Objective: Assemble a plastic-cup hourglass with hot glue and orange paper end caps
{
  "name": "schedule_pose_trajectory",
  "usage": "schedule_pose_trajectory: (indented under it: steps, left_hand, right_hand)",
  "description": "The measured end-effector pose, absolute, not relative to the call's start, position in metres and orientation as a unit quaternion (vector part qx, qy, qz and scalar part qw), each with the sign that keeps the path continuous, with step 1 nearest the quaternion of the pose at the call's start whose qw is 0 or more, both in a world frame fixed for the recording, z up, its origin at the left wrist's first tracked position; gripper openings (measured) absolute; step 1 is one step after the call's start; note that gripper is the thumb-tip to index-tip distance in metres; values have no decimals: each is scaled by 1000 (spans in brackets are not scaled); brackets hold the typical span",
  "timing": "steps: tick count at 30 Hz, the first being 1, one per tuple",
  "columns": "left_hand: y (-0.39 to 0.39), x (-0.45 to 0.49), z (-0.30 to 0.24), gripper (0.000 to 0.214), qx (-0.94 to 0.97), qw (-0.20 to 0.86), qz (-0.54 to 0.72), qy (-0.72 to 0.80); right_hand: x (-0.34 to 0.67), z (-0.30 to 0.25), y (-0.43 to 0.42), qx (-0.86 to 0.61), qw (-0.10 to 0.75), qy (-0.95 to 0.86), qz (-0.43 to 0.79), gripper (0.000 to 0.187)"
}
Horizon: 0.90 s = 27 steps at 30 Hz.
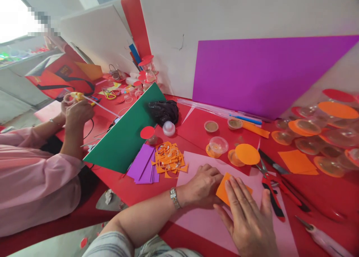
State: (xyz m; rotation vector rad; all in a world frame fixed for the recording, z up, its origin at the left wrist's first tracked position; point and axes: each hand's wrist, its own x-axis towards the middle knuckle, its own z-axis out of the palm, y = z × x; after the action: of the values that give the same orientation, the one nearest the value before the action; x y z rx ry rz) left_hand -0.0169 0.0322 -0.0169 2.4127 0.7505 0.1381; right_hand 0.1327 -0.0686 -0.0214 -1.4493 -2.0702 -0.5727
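Note:
An orange square sheet (223, 189) lies over the pink sheet (196, 227), partly covered by my right hand (246, 212). That hand is open, its fingers stretched flat on top of the square. At the square's left edge is my left hand (202, 186), with curled fingers and a wristwatch at the wrist. What it grips, if anything, is hidden behind the knuckles and under the square. Beyond my hands stand clear plastic cups (218, 145) and an orange disc (247, 154) on top of a cup. Red-handled scissors (270, 191) rest to the right.
Orange scraps (169, 158) and purple sheets (143, 163) lie to the left. A green board (126, 133) stands between me and a co-worker, whose hands (77, 111) hold a yellow tool. Stacked cups (331, 137) and a pink-handled pointed tool (328, 238) are at right.

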Motion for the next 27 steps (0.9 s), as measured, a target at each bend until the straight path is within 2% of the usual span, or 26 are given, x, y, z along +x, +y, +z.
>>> schedule_pose_trajectory:
  steps: [4, 13, 21, 27]
  left_hand:
    - [31, -18, -15, 48, 910, 298, 55, 282]
    - [28, -16, -7, 36, 898, 303, 70, 311]
    - [28, -17, -8, 32, 896, 299, 74, 320]
    - [28, -17, -9, 29, 898, 294, 77, 318]
  right_hand:
    - [126, -16, -68, -549, 278, -761, -208, 67]
    - [115, -4, -77, -632, 277, -703, -171, 68]
    - [117, -3, -76, -638, 241, -711, -171, 54]
    - [119, -4, -74, -635, 248, -710, -175, 53]
